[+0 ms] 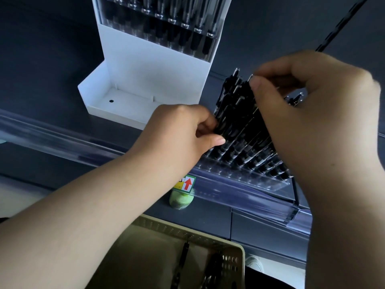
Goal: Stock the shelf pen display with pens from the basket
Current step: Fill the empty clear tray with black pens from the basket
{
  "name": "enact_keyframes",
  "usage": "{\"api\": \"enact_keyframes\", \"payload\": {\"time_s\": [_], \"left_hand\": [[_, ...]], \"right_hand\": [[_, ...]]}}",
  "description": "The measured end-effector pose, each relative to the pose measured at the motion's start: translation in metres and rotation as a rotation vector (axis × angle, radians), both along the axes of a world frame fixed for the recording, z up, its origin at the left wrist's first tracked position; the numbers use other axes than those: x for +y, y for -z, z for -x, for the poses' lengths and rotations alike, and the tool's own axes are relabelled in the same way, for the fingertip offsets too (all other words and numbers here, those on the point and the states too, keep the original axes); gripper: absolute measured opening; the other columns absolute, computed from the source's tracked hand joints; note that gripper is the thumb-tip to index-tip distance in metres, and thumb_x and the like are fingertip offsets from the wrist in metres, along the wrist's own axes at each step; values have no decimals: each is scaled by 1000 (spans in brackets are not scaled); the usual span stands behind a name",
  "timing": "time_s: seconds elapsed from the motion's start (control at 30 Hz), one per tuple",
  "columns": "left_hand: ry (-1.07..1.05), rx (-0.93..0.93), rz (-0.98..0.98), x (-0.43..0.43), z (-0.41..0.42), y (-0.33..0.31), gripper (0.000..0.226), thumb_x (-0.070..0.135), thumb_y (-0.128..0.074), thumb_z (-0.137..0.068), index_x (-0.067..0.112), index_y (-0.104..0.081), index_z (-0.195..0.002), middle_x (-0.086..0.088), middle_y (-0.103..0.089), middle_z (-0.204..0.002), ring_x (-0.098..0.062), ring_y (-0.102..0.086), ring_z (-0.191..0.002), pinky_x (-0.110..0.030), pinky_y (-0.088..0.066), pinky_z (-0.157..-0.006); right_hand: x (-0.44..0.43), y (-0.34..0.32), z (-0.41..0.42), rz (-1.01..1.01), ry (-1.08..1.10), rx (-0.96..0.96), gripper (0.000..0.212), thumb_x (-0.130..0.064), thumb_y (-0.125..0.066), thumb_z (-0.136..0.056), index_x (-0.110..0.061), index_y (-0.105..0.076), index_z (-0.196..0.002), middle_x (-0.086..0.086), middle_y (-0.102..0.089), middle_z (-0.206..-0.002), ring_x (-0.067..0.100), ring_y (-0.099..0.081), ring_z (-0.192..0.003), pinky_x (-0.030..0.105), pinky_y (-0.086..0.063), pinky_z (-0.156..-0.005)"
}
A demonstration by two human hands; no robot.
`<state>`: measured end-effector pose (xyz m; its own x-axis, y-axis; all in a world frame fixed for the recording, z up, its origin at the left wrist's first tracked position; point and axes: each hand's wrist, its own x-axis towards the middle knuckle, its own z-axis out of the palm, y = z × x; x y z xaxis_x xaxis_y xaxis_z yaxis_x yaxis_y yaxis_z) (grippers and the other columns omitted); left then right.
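Note:
A clear acrylic pen display (245,180) stands on the dark shelf, filled with several black pens (237,113) leaning back in rows. My left hand (179,132) grips the left side of the pen bundle between thumb and curled fingers. Higher up, my right hand (312,105) pinches the top ends of the pens. Below the shelf sits a beige perforated basket (233,257) with a few black pens (181,261) lying in it.
A white display box (145,80) with its own row of pens stands at the back left, its front tray bare. A clear price rail (62,140) runs along the shelf edge, carrying a red-arrow tag (187,183) and a green clip (180,200).

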<state>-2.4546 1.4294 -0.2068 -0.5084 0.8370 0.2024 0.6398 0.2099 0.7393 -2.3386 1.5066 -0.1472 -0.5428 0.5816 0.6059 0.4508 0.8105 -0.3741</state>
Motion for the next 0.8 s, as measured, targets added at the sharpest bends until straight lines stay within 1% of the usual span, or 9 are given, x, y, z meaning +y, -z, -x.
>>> {"api": "enact_keyframes", "payload": {"time_s": [0.13, 0.3, 0.37, 0.47, 0.53, 0.6, 0.63, 0.73, 0.8], "left_hand": [[6, 55, 37, 0, 2, 3, 17, 41, -70, -78, 26, -69, -85, 13, -65, -75, -1, -59, -72, -10, -43, -68], [42, 84, 96, -3, 7, 11, 14, 36, -73, -77, 26, -67, -85, 20, -59, -70, 9, -53, -67, 0, -37, -65], [41, 86, 105, -5, 10, 14, 17, 35, -73, -77, 25, -67, -90, 18, -60, -73, 8, -53, -67, 3, -35, -66], [32, 124, 93, -13, 13, 14, 19, 32, -71, -80, 23, -67, -96, 12, -65, -83, 0, -57, -72, 3, -35, -65], [25, 162, 68, -20, 12, 17, 18, 30, -70, -81, 22, -68, -97, 11, -65, -85, -6, -60, -77, -6, -44, -71], [25, 221, 50, -30, 8, 20, 17, 28, -69, -82, 22, -68, -98, 9, -64, -87, -12, -61, -81, -28, -52, -77], [33, 260, 43, -36, 5, 21, 17, 27, -68, -83, 21, -68, -98, 7, -64, -88, -15, -61, -83, -33, -52, -78], [84, 361, 27, -50, -8, 32, 17, 22, -66, -84, 17, -68, -100, 0, -66, -93, -21, -60, -89, -35, -50, -77], [138, 391, 48, -59, -17, 45, 15, 19, -65, -84, 16, -68, -98, -2, -66, -92, -25, -59, -92, -35, -49, -76]], "right_hand": [[-1, -2, -3, -26, -1, 6, 10, -26, -60, -86, -25, -68, -90, -28, -52, -72, 6, -56, -79, 17, -45, -70], [-7, -11, -15, -73, -9, 8, 13, -26, -60, -86, -24, -68, -97, -23, -54, -75, 6, -53, -78, 9, -37, -69], [-12, -11, -21, -81, -32, 14, 14, -24, -60, -86, -22, -68, -97, -17, -57, -76, 7, -55, -74, 14, -41, -69], [-23, -6, -32, -108, -54, 2, 15, -20, -62, -84, -18, -69, -97, -13, -57, -76, 18, -61, -79, 23, -44, -75], [-32, 4, -38, -98, -64, -39, 17, -19, -63, -82, -16, -70, -97, -9, -60, -77, 20, -61, -80, 28, -47, -75], [-45, 17, -45, -40, -87, -74, 19, -20, -62, -80, -15, -70, -97, -4, -64, -78, 20, -61, -79, 34, -52, -71], [-53, 24, -47, 5, -97, -93, 21, -21, -61, -80, -15, -70, -97, -3, -66, -78, 20, -61, -79, 35, -54, -69], [-71, 49, -54, 128, -105, -199, 21, -24, -60, -81, -16, -69, -97, 0, -67, -80, 20, -61, -79, 37, -54, -67], [-81, 70, -60, 225, -64, -362, 21, -25, -60, -86, -20, -67, -104, 1, -67, -89, 20, -60, -86, 36, -53, -72]]}}
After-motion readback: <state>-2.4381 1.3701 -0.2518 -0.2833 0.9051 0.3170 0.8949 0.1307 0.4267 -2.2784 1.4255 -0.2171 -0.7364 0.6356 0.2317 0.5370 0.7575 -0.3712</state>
